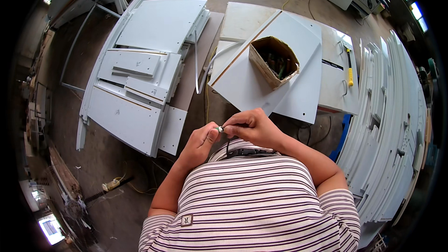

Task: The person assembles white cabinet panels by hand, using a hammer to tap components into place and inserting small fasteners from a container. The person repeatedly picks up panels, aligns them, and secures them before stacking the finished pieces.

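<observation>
My left hand [203, 139] and my right hand [252, 126] meet in front of my chest, above my striped shirt. Between their fingertips they pinch a small grey metal part [220, 129], too small to tell what it is. Both hands have their fingers closed around it. Just beyond the hands lies a white panel [261, 72] on a worktable, and on it stands an open cardboard box [274, 60] holding dark small items.
Stacked white furniture panels [140, 74] lie on the floor at the left. Many long white strips [396, 126] lean at the right. A yellow-handled hammer [349, 67] rests on the table's right side. Cables run across the concrete floor [112, 177].
</observation>
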Demonstrator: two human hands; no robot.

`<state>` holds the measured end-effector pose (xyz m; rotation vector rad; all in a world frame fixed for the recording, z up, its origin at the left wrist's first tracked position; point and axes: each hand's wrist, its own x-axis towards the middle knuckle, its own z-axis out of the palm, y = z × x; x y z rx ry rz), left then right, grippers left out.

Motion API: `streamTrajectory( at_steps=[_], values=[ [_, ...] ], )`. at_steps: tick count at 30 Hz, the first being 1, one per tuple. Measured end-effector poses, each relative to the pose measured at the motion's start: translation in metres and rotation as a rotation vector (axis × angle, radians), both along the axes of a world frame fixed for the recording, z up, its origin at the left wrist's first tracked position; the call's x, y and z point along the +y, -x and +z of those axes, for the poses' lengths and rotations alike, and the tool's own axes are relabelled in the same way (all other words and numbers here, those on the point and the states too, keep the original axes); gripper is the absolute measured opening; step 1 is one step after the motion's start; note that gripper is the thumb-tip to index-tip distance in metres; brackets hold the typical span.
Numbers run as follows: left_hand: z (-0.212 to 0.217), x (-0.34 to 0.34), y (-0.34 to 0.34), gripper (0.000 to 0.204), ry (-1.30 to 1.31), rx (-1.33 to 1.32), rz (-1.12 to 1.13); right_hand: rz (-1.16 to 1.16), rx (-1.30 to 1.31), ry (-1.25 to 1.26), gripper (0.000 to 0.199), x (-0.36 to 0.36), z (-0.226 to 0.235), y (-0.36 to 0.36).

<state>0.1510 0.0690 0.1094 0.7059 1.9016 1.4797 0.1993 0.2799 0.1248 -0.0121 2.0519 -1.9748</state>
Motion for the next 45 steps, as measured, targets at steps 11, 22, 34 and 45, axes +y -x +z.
streamTrajectory(
  at_steps=[11, 22, 34, 45],
  values=[
    [-0.075, 0.072, 0.02, 0.038, -0.239, -0.301, 0.131, -0.175, -0.227, 0.604, 0.026, 0.076, -0.044, -0.004],
    [-0.082, 0.294, 0.102, 0.015, 0.172, 0.715, -0.018, -0.924, -0.117, 0.106, 0.025, 0.374, -0.174, -0.008],
    [-0.162, 0.345, 0.14, 0.029, 0.906, 0.603, -0.266, -0.903, -0.023, -0.426, 0.018, 0.502, -0.264, 0.089],
    [-0.172, 0.346, 0.145, 0.036, 0.819, 0.551, -0.2, -0.816, -0.122, -0.392, 0.017, 0.518, -0.27, 0.099]
  ],
)
